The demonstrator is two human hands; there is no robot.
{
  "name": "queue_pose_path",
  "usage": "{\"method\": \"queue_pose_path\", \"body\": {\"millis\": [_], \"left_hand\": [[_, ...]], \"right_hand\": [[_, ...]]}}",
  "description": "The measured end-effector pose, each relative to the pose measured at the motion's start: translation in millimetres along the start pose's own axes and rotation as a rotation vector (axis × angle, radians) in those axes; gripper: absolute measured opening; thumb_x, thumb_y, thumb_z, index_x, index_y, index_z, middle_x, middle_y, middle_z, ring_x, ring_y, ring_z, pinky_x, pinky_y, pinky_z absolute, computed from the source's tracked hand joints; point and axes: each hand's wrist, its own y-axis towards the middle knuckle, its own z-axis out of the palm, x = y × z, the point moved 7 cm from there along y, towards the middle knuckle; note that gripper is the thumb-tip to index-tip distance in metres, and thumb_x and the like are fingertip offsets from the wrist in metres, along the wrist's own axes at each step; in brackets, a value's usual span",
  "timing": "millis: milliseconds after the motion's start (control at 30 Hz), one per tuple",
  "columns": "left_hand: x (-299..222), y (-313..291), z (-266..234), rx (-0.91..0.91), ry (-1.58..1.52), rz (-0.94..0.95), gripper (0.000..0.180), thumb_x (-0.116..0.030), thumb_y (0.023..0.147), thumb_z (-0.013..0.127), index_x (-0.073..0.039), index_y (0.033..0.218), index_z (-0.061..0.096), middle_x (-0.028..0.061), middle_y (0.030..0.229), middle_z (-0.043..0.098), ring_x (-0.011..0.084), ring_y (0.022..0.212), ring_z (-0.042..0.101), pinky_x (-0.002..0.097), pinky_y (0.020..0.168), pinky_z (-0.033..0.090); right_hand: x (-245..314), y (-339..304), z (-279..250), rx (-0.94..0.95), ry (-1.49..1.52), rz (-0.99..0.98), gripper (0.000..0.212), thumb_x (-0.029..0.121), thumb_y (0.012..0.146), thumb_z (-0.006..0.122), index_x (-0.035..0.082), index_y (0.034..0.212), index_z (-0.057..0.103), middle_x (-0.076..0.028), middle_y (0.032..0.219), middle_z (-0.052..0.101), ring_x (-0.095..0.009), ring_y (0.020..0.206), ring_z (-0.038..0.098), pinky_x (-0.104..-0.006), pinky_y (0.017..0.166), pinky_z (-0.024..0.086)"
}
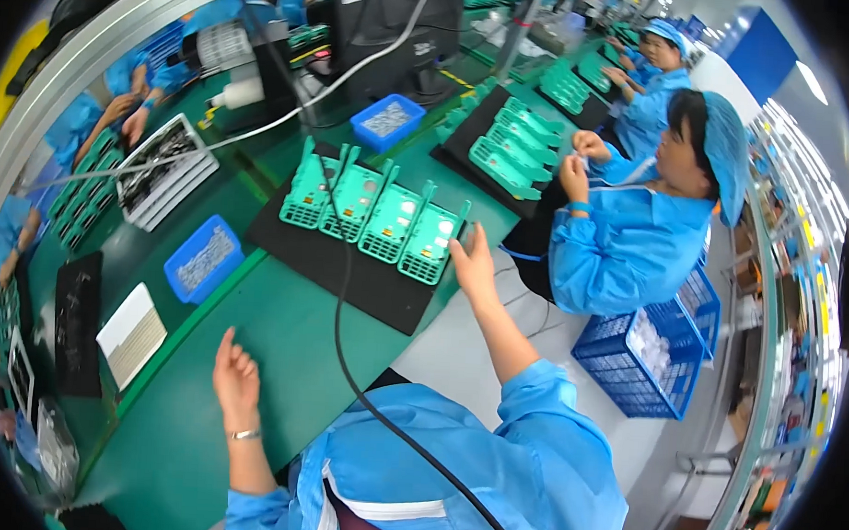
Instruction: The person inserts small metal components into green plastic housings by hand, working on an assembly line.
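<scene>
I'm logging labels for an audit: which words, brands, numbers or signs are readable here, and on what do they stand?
None is clear enough to quote.
Black monitor: small pale marks on its back, too small to read.
White and beige sheet: fine lines, too small to tell whether they are print.
Green frames: small pale and coloured patches; any lettering is too small to read.

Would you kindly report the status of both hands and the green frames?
Left hand empty, over green workbench. Right hand beside row's right end, contact unclear. Four green plastic frames on black mat. Black cable crosses in front.
</scene>
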Motion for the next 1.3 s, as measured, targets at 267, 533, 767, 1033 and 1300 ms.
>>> {"method": "queue_pose_path", "body": {"millis": [267, 533, 767, 1033, 1300], "left_hand": [[-33, -36, -29, -0.13, -0.024, 0.182, 0.037, -0.012, 0.09, 0.046, 0.006, 0.122, 0.04, 0.0065, 0.088, 0.055, 0.01, 0.072, 0.052, 0.0193, 0.067, 0.046], [-34, -54, -41, -0.041, 0.024, 0.216, 0.04, -0.009, 0.091, 0.043, 0.006, 0.127, 0.034, 0.0111, 0.102, 0.054, 0.0127, 0.089, 0.054, 0.0227, 0.079, 0.047], [-32, -70, -17, -0.144, -0.039, 0.203, 0.041, -0.008, 0.091, 0.044, 0.004, 0.128, 0.033, 0.0106, 0.102, 0.055, 0.0135, 0.088, 0.055, 0.0216, 0.08, 0.047], [-31, -58, -49, -0.064, 0.128, 0.247, 0.038, -0.013, 0.091, 0.045, 0.003, 0.124, 0.037, 0.0087, 0.1, 0.056, 0.0103, 0.085, 0.055, 0.0204, 0.076, 0.048], [-29, -60, -27, -0.092, 0.099, 0.249, 0.036, -0.014, 0.092, 0.044, 0.002, 0.123, 0.038, 0.0092, 0.101, 0.056, 0.0109, 0.086, 0.056, 0.0204, 0.075, 0.049]], "right_hand": [[114, -103, 44, 0.239, 0.043, -0.833, 0.027, -0.003, 0.068, 0.054, 0.006, 0.093, 0.058, -0.013, 0.106, 0.054, -0.031, 0.099, 0.051, -0.0391, 0.084, 0.043], [156, -204, 144, 0.738, 0.097, -1.026, 0.032, 0.008, 0.073, 0.058, 0.007, 0.104, 0.056, -0.015, 0.114, 0.049, -0.032, 0.111, 0.044, -0.0424, 0.092, 0.037], [167, -231, 175, 0.764, -0.047, -1.107, 0.033, 0.02, 0.078, 0.055, 0.009, 0.109, 0.056, -0.014, 0.123, 0.044, -0.03, 0.121, 0.034, -0.0463, 0.1, 0.025], [172, -230, 172, 0.772, -0.043, -1.097, 0.033, 0.02, 0.078, 0.055, 0.009, 0.109, 0.056, -0.014, 0.123, 0.043, -0.03, 0.121, 0.034, -0.0461, 0.1, 0.025], [169, -227, 176, 0.76, -0.004, -1.09, 0.033, 0.018, 0.076, 0.057, 0.008, 0.107, 0.057, -0.015, 0.121, 0.044, -0.031, 0.119, 0.035, -0.0461, 0.1, 0.027]]}}
